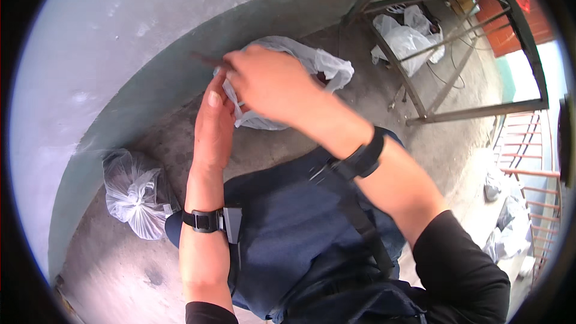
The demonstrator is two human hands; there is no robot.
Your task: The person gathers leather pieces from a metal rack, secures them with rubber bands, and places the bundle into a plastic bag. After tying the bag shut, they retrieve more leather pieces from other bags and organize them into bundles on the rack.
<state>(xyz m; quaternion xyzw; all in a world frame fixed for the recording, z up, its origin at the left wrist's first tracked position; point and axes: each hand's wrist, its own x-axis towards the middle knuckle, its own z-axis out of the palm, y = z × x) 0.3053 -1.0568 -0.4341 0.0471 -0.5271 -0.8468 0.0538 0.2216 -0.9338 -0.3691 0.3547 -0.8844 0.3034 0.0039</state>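
Note:
Over an opened white plastic bag [330, 71] on the floor, my two hands meet close together. My right hand [270, 81] is closed, somewhat smeared by motion, with its fingertips on a thin dark brown strip [207, 59] that sticks out to the left. What the strip is I cannot make out. My left hand [214, 126] is upright beside the bag's left edge, its thumb toward me and its fingers curled against the right fingertips. Whatever lies between its fingers is hidden. Most of the bag's contents are covered by my right hand.
A tied clear plastic bag [135, 195] sits on the floor at left, by the curved grey-green wall [144, 90]. At the far right stands a metal frame [414, 93] with white plastic bags [403, 42] beneath. More bags [510, 225] lie near a reddish railing [537, 189].

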